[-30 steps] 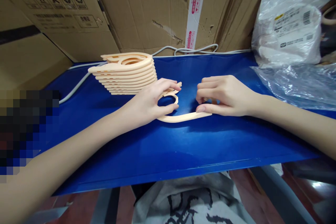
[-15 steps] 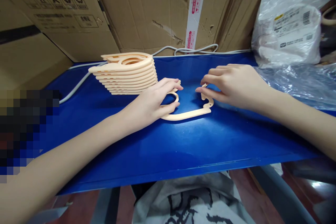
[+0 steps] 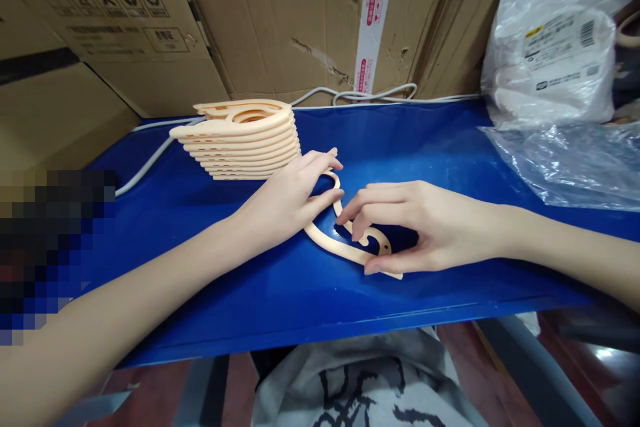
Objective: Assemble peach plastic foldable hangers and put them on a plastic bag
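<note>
A flat peach plastic hanger piece (image 3: 340,248) lies on the blue table surface (image 3: 280,293) between my hands. My left hand (image 3: 287,203) grips its upper ring end, thumb and fingers curled around the loop. My right hand (image 3: 423,227) pinches the lower arm of the same piece, thumb underneath and fingers on top. The piece slants from upper left down to lower right. A stack of several identical peach hanger pieces (image 3: 243,137) stands just behind my left hand.
Cardboard boxes (image 3: 300,13) wall off the back. A white cable (image 3: 370,95) runs along the table's rear edge. A white plastic bag with labels (image 3: 550,53) and crumpled clear plastic (image 3: 570,163) fill the right side. A pixelated patch covers the left edge.
My right hand has come down and toward me, swinging the loose end of the hanger piece from the right to the lower right. My left hand stayed on the ring end.
</note>
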`<state>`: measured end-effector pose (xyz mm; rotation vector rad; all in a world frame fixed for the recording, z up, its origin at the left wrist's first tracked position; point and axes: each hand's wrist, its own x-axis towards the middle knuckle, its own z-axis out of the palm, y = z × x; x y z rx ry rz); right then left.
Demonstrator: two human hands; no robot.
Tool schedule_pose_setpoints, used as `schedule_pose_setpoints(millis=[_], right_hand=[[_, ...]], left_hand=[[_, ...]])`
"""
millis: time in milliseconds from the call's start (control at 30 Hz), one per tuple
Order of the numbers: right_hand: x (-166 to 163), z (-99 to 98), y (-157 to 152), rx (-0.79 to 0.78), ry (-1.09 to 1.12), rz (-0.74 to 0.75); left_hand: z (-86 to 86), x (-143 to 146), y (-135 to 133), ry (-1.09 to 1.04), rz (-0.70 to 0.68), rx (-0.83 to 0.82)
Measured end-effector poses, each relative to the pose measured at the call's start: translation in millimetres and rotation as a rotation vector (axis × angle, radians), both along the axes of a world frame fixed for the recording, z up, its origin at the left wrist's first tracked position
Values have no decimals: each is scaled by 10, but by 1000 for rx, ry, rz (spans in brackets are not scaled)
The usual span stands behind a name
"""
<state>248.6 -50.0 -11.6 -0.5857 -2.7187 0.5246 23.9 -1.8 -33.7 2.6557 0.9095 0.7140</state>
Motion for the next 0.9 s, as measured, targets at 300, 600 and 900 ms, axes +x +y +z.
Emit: schedule_pose_setpoints(millis=[300,600,900], right_hand=[[133,-1,180,-92,7,-119],[173,-13,269,-62,-5,-162],[212,-35,327,60,-21,-144]], left_hand=[[4,-6,13,-18,-9,-40],[34,-7,-6,-20,-4,-64],[20,-13,-9,2,2,-79]])
